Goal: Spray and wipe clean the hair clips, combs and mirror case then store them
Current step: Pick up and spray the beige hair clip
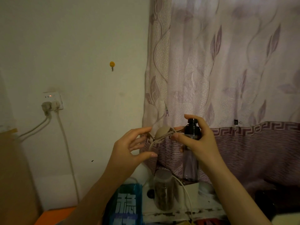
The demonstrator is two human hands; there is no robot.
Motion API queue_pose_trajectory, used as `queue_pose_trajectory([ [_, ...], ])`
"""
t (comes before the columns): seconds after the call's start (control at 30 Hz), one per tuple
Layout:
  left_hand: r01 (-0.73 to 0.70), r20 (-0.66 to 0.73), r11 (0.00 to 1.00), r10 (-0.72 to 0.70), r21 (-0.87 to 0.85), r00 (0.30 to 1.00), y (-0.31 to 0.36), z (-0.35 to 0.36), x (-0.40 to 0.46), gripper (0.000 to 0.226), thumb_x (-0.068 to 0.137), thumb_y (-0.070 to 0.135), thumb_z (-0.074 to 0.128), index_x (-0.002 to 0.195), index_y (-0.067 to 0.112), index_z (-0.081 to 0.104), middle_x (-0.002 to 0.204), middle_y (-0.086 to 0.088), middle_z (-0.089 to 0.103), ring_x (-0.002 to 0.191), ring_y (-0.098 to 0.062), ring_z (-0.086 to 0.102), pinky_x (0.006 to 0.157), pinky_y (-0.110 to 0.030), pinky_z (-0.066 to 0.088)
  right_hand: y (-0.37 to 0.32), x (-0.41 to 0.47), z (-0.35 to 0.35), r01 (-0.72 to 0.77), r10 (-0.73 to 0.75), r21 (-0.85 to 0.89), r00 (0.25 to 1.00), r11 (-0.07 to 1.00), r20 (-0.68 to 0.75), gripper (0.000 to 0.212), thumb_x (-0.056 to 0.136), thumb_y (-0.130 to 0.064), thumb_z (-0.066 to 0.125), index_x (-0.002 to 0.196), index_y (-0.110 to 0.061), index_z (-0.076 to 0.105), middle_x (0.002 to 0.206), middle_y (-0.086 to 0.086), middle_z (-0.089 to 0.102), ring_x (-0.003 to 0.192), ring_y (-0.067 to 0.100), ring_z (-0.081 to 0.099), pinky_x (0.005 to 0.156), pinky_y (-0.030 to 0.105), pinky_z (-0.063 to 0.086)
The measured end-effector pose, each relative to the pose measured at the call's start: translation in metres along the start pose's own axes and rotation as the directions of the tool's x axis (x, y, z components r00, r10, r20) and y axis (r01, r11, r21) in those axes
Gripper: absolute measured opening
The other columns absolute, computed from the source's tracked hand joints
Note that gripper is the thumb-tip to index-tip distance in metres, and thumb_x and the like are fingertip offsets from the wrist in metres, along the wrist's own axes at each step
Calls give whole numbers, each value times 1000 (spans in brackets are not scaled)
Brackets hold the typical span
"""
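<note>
Curtain (227,70): mauve woven cloth with a leaf and vine pattern and a darker key-pattern band low down; it hangs behind both hands.
Wall (73,46): plain pale plaster, bearing a white socket (52,101) with two plugs and a small yellow round hook (112,64).
Spray bottle (191,153): smoky clear plastic cylinder with a black pump cap; long axis upright, nozzle pointing left toward the clip.
Jar (164,190): clear, round-shouldered, dark contents, standing on the cluttered desk (178,213) below the hands.
Right hand (197,142): wrapped round the bottle's neck, forefinger on top of the pump.
Left hand (131,146): fingers spread, fingertips pinching the clip's left end.
Hair clip (161,133): beige, smooth oval body with thin curved prongs; held in the air between the hands, long axis roughly level, running left to right, its right end just beside the nozzle.
</note>
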State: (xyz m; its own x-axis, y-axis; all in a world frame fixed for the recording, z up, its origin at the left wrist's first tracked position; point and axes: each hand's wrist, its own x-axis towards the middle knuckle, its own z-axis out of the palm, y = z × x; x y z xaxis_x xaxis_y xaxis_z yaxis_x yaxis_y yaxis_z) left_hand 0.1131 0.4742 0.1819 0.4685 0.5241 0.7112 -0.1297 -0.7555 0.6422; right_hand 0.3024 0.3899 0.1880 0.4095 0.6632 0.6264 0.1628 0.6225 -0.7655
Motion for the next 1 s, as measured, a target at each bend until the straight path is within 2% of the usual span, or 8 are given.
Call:
queue_pose_trajectory([
  [0.1, 107, 21, 992, -106, -62, 994, -2, 1, 2, 68, 53, 20, 81, 115, 34, 58, 104, 27, 68, 97, 0, 67, 76, -13, 52, 4, 0, -1, 21, -22, -3, 999, 1000, -33, 54, 72, 9, 75, 114, -20, 57, 87, 16, 68, 71, 20, 65, 50, 29, 54],
  [0.2, 180, 29, 978, -178, -100, 984, -4, 1, 4, 67, 52, 15, 82, 113, 34, 60, 99, 13, 69, 84, -8, 72, 70, -12, 52, 7, -2, -1, 39, -39, -7, 998, 999, -43, 53, 73, 8, 74, 114, -20, 56, 79, -2, 72, 69, 10, 67, 51, 25, 54],
  [0.3, 225, 43, 965, -221, -131, 974, -3, 2, 5, 62, 58, 9, 80, 114, 27, 62, 98, 4, 69, 84, -8, 71, 69, -13, 53, 9, -5, -2, 55, -56, -23, 997, 998, -45, 53, 74, 8, 73, 114, -20, 54, 80, -9, 72, 70, 8, 68, 52, 24, 54],
  [0.43, 295, 53, 934, -291, -203, 955, 1, 4, 7, 45, 67, 27, 69, 112, 21, 65, 89, 3, 74, 83, -12, 71, 62, -17, 54, 12, -8, -2, 84, -86, -42, 995, 996, -52, 54, 74, 8, 73, 113, -23, 54, 88, -3, 73, 77, 15, 69, 59, 29, 57],
  [0.57, 349, 36, 899, -353, -263, 935, 5, 6, 9, 40, 65, 39, 65, 101, 24, 69, 87, 1, 75, 77, -16, 70, 60, -19, 55, 14, -11, -2, 112, -115, -63, 993, 992, -41, 53, 76, 8, 71, 115, -24, 53, 91, -6, 72, 78, 16, 68, 62, 37, 59],
  [0.7, 369, 28, 890, -375, -266, 926, 2, 6, 9, 39, 64, 37, 69, 101, 26, 70, 95, -1, 74, 81, -17, 71, 62, -20, 55, 17, -13, -3, 127, -130, -85, 991, 988, -31, 54, 76, 8, 72, 116, -22, 52, 91, -15, 70, 80, 11, 68, 67, 36, 59],
  [0.8, 357, 33, 896, -361, -266, 932, -1, 7, 7, 44, 56, 37, 74, 100, 30, 70, 92, 5, 74, 88, -11, 70, 63, -20, 55, 19, -14, -4, 137, -139, -82, 990, 987, -24, 54, 75, 8, 72, 116, -23, 52, 93, -15, 70, 80, 12, 69, 70, 32, 59],
  [1.0, 263, -16, 942, -272, -211, 962, -5, 4, 6, 39, 62, 17, 77, 100, 20, 71, 94, 1, 75, 94, -10, 68, 65, -17, 54, 24, -16, -2, 128, -129, -59, 992, 990, -12, 56, 73, 5, 74, 117, -23, 52, 93, -11, 71, 80, 15, 69, 70, 30, 59],
])
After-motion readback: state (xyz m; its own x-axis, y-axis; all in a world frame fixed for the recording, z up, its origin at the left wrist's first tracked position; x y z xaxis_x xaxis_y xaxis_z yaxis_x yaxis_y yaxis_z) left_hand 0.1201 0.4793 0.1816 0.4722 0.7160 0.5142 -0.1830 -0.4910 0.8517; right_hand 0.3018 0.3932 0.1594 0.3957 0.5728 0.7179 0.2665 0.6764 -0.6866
